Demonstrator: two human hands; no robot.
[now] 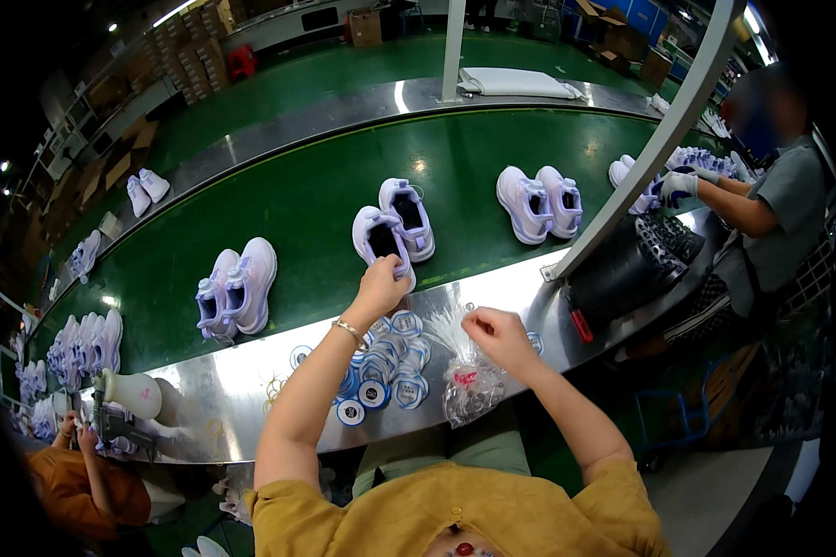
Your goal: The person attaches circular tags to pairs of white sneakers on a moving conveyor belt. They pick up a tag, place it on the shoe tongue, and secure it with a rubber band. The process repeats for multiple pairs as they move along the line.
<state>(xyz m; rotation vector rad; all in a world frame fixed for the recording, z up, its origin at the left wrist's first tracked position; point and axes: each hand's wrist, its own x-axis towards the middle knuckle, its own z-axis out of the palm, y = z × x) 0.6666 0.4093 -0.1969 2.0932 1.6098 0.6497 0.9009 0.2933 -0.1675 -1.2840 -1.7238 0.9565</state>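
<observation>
My left hand (379, 288) is closed on the heel collar of a white and lilac sneaker (373, 230), its toe pointing away from me on the green belt. Its mate (409, 212) stands close against it on the right, with a thin loop at its collar. Over the metal ledge, my right hand (500, 336) is closed in a pinch; whatever the fingertips hold is too small to make out. Just left of that hand fans a bunch of thin white plastic strands (450, 330), above a clear plastic bag (472, 390). Round blue and white tags (390, 362) lie heaped between my forearms.
Further sneaker pairs stand on the green belt (325, 167), one pair to the left (237, 288) and one to the right (539, 204). A slanted white post (641, 158) rises from the metal ledge (204, 408). A gloved co-worker (762, 204) handles shoes at the right.
</observation>
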